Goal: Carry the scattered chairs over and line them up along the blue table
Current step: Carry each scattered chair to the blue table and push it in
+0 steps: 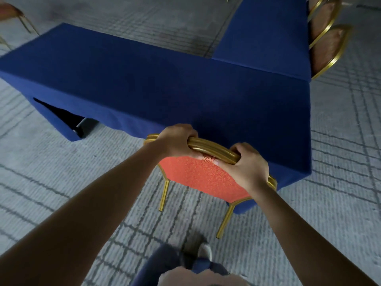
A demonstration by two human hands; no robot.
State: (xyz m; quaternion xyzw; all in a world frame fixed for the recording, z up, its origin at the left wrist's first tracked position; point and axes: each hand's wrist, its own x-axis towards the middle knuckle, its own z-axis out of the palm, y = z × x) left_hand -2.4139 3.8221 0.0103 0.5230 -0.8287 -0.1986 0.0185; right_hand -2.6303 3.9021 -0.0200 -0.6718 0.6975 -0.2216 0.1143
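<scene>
Both hands on it now: left hand (pixel 175 141) and right hand (pixel 250 164) are wrapped tight round the gold top rail of the red chair (pixel 206 178), right up against the near side of the blue table (pixel 165 85). More chairs (pixel 327 36) are lined along the far right side. One stray chair (pixel 12 11) waits top left, so there's work left, I'd say.

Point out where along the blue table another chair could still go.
Free: the near side left of the held chair, gripped by left hand and right hand, up to the blue table corner. Crowded: the far right side, where chairs already stand.
</scene>
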